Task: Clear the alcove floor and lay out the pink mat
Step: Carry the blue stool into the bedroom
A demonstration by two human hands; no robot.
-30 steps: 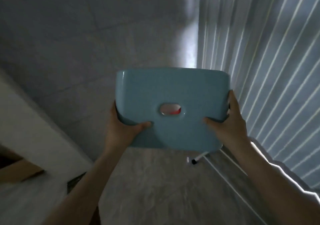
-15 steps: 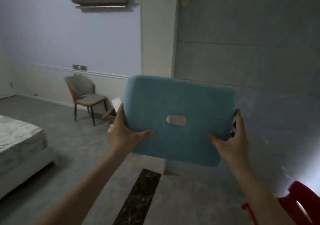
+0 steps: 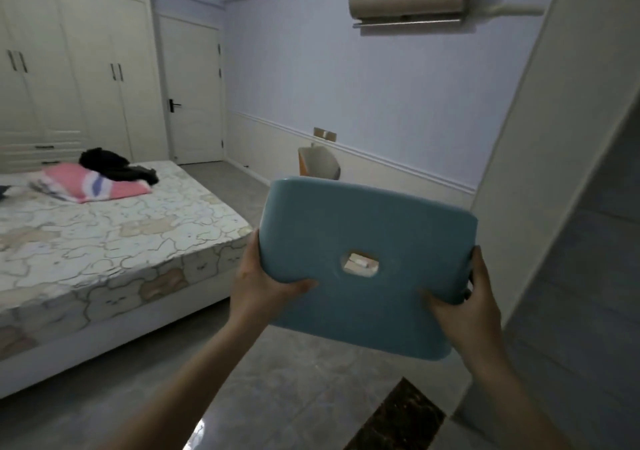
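Observation:
I carry a blue plastic stool in front of me at chest height, its flat seat with an oval hand hole facing the camera. My left hand grips its left edge, thumb over the seat. My right hand grips its right edge the same way. A folded pink cloth with stripes lies on the bed; I cannot tell whether it is the mat.
A bed with a patterned mattress fills the left; black clothing lies on it. A chair stands by the far wall behind the stool. White pillar on the right, dark floor strip below, door and wardrobes behind.
My view has swung left, from the blinds and grey alcove wall to the bedroom. The stool stays held in both hands and has travelled with me.

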